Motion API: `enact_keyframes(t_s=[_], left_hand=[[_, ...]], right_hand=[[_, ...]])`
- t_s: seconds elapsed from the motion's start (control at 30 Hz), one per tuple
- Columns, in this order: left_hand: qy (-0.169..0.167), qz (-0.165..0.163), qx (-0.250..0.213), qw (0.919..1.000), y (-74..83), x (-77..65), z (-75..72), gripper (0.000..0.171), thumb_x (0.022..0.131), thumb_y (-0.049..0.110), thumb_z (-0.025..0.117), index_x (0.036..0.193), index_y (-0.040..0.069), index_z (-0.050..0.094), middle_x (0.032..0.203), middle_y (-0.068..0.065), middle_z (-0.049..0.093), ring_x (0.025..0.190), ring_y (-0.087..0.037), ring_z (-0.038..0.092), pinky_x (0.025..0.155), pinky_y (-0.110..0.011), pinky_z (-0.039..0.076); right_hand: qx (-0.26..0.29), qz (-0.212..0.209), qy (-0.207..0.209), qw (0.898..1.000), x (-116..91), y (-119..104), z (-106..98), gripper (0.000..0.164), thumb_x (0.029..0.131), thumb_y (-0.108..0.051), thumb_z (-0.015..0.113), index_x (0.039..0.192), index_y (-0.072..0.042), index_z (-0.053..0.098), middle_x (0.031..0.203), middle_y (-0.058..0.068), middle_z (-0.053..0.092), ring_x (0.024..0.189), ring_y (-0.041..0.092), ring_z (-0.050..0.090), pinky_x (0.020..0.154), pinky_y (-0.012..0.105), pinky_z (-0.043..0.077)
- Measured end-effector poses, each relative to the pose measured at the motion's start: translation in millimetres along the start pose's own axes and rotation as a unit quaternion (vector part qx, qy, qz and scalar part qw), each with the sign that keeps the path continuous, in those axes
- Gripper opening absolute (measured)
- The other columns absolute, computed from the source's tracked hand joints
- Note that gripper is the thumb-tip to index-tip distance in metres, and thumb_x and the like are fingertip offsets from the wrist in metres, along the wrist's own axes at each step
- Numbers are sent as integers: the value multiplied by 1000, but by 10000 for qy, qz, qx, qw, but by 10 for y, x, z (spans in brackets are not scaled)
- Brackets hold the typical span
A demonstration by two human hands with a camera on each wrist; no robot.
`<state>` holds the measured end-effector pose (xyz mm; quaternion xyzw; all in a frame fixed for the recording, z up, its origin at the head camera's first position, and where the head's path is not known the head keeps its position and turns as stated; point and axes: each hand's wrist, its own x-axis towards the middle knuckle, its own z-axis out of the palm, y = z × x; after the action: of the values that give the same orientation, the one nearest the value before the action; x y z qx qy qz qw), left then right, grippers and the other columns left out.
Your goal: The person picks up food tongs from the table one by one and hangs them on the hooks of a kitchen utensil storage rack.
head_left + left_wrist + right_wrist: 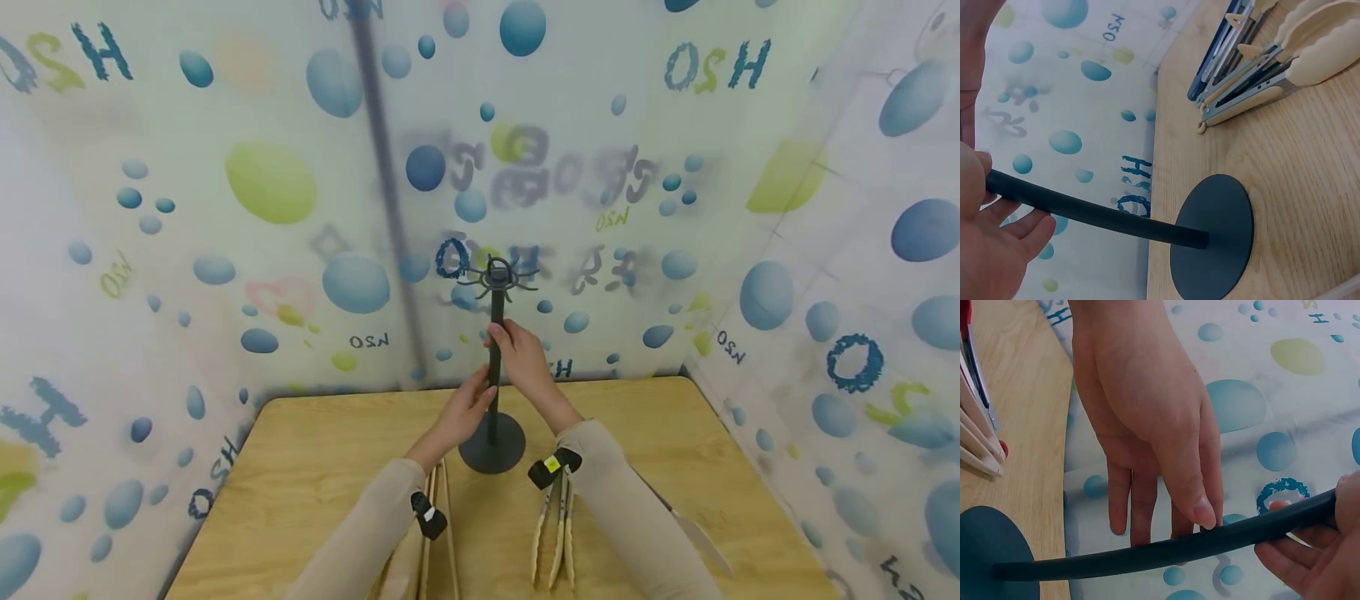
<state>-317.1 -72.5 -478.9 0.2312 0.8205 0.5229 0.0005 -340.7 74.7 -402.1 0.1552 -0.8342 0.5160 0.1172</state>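
Observation:
A dark grey utensil stand (497, 312) stands upright on its round base (491, 454), with a ring of hooks (498, 275) at the top. My right hand (525, 358) grips the pole below the hooks. Lower on the same pole, my left hand (465, 410) holds it between thumb and fingers. The right wrist view shows the left hand (1147, 412) with its thumb on the near side of the pole (1147, 555) and its fingertips partly hidden behind it. No utensil hangs on the hooks.
Tongs with beige scalloped heads (558, 533) lie on the wooden table (315, 467) near the right forearm. A spatula (701, 537) lies beyond that sleeve. Long beige utensils (450, 533) lie by the left forearm, partly covered. A patterned curtain (285, 275) stands behind.

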Motion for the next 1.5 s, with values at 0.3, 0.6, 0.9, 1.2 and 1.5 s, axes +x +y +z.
enact_keyframes(t_s=[0.3,0.6,0.9,1.2,1.5], left_hand=[[22,527,270,9982,33,-111,1,57,107,18,42,157,0,20,156,-26,33,133,-45,50,105,-54,47],[-143,646,671,9956,69,-344,60,60,106,12,43,156,-5,15,150,-31,35,130,-47,51,98,-55,51],[-214,496,616,9966,117,-478,123,62,105,11,45,158,0,15,151,-29,34,132,-47,49,101,-60,48],[-481,532,626,9955,162,-593,162,63,107,18,42,158,0,11,154,-29,28,134,-48,45,102,-62,46],[-568,244,310,9976,239,-686,197,64,107,23,42,160,7,10,158,-24,26,139,-45,42,106,-64,42]], right_hand=[[-155,-191,48,9997,-92,-67,-11,42,106,-44,39,103,-12,66,95,7,72,89,24,67,81,41,52],[-191,-265,17,9995,-258,-101,-8,40,105,-44,42,100,-14,67,91,5,73,78,28,64,68,32,45],[-175,-329,7,9993,-386,-109,-15,38,105,-41,43,97,-13,67,88,4,72,78,21,65,73,33,49],[-174,-341,57,9993,-538,-137,-51,41,105,-43,44,97,-11,69,88,6,73,80,22,68,76,37,54],[261,-308,-50,9992,-655,-142,-108,44,102,-47,45,99,-11,68,94,13,73,92,23,73,84,40,60]])
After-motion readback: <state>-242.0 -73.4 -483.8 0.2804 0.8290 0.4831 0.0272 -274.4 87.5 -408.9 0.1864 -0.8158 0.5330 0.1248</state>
